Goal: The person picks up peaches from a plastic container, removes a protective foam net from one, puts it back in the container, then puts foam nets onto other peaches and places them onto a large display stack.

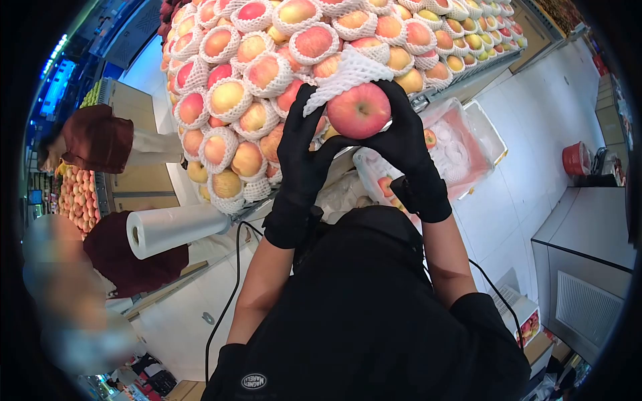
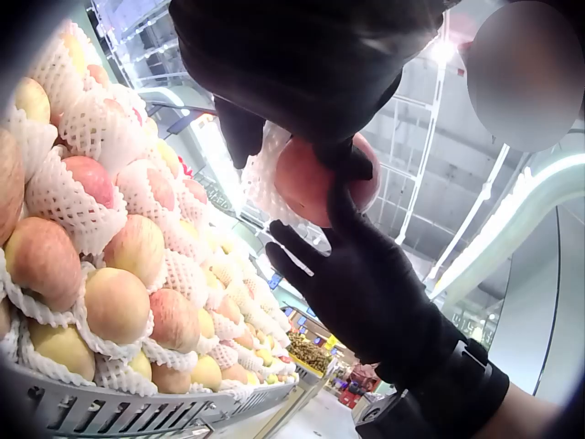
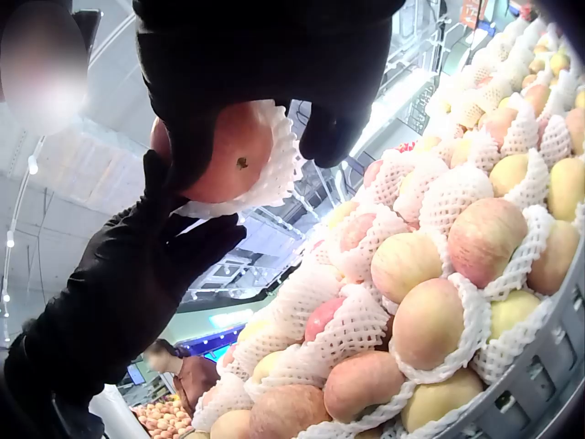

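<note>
Between both black-gloved hands a red apple (image 1: 359,111) is held up, its stem end facing the head camera. A white foam net (image 1: 349,72) covers its far side and spreads out past it. The left hand (image 1: 302,160) pinches from the left, thumb at the apple's lower edge and fingers at the net. From the right, the right hand (image 1: 405,137) grips the apple with thumb below and fingers curled above. In the right wrist view the apple (image 3: 239,155) shows a small dark spot, with the net (image 3: 282,155) around its side.
Rows of netted apples (image 1: 226,97) slope up beyond the hands in a grey-edged display (image 2: 137,413). A lined box (image 1: 468,157) with nets and apples stands at the right. A plastic bag roll (image 1: 177,228) lies at the left, near people in dark red (image 1: 100,139).
</note>
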The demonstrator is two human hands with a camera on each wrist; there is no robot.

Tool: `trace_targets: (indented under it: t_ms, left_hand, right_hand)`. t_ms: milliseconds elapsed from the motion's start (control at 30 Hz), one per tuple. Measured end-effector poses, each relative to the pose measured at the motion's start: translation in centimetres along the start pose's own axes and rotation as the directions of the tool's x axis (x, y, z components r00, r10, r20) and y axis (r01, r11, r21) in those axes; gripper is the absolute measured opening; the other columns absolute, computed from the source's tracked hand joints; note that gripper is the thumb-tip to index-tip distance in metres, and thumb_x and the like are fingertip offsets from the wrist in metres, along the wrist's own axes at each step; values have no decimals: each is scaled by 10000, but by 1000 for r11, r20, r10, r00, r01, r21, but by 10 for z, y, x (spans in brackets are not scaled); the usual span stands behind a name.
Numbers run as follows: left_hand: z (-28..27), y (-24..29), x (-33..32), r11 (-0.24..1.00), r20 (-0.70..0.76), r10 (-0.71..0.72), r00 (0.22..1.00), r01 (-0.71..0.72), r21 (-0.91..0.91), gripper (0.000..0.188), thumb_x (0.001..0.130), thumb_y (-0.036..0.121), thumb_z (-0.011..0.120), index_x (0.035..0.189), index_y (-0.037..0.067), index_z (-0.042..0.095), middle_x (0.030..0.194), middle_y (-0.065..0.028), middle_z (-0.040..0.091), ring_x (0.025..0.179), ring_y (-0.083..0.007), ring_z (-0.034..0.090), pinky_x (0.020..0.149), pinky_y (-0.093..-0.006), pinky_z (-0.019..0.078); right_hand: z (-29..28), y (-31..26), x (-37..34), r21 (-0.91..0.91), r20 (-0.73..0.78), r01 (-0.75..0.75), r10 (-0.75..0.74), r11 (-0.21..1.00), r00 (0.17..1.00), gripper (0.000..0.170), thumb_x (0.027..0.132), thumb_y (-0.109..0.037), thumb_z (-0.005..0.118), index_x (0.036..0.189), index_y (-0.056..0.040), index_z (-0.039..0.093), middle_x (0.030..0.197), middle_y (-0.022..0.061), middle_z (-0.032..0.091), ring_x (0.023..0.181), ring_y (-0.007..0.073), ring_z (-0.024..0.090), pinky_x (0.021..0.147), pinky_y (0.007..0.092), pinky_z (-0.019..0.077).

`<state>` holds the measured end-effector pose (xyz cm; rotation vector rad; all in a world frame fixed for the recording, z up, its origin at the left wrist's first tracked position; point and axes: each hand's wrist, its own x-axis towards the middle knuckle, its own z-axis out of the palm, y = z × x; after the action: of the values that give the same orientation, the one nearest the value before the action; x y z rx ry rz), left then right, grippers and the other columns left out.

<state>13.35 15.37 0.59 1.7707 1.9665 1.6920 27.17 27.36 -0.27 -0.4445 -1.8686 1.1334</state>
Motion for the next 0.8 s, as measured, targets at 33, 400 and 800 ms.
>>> trace_targets:
  t_ms: [33,400,800]
  left_hand:
    - [1,-1,-1,1000,-3,6,1000,-6,-4,611,715,180,791,1254,12,555,1394,-198,450,1272,-341,460,1023,-414,399]
    - [10,-8,-7,935,1,-270,963,263,-240,524,750,166,779,1211,14,582,1276,-174,538,1152,-275,552,916,-363,476]
    - [6,-13,-5,933,82,-285,955,296,-203,547,739,111,780,1239,48,568,1256,-133,553,1067,-211,585,831,-316,498]
  right_hand:
    - [0,-1,0,-34,-11,40,-40,999,999,809,601,-179,897,1281,-30,485,1243,125,539,1170,247,519,991,369,414]
    - [13,0,-3,142,-9,-79,81,987,997,769,625,-190,885,1263,-34,486,1231,121,542,1156,228,526,973,371,434]
    - [8,2,-3,208,38,-239,236,949,971,832,590,-169,887,1297,-36,469,1239,111,560,1148,213,546,973,357,442]
